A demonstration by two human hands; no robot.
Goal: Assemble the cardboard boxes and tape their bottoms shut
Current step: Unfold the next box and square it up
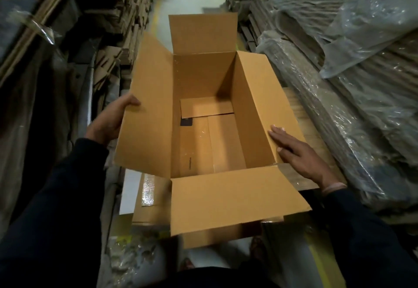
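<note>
Fingers (277, 132) of the right hand (300, 156) are laid out flat and straight on the right flap, nothing gripped. The left hand (108, 120) is curled round the edge of the left flap, thumb on top. So the one cardboard box (203, 115) is held right between both hands, upright, mouth open, all four flaps splayed out, long axis running away from the person. Bottom flaps look folded shut, probably taped. Flat cardboard stacks (117, 20) are piled on both sides.
</note>
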